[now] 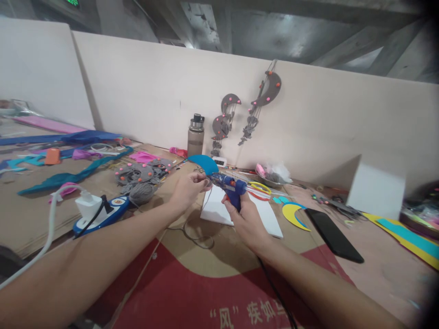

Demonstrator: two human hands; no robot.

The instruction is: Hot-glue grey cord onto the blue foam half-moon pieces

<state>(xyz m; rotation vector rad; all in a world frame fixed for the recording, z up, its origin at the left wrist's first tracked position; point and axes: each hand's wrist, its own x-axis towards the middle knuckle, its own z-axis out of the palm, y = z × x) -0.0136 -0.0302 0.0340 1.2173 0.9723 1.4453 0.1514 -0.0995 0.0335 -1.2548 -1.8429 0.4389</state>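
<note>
Fingers pinched together, my left hand (190,189) holds the lower part of a blue crescent cutout (204,163). Grey yarn (192,238) hangs from near those fingertips and loops on the cardboard. My right hand (247,219) is wrapped round the handle of a blue hot glue gun (235,188). Its nozzle points left and reaches close to my left fingertips and the crescent; whether it touches is unclear. A clear glue stick sticks out of its back end. Under both hands lies a white board (219,210).
A yellow crescent (294,215) and a black phone (332,233) lie to the right. A power strip (103,217), a ball of grey yarn (141,193) and grey crescents (142,172) with pompoms are left. A bottle (195,137) stands behind; scissors (338,205) lie far right.
</note>
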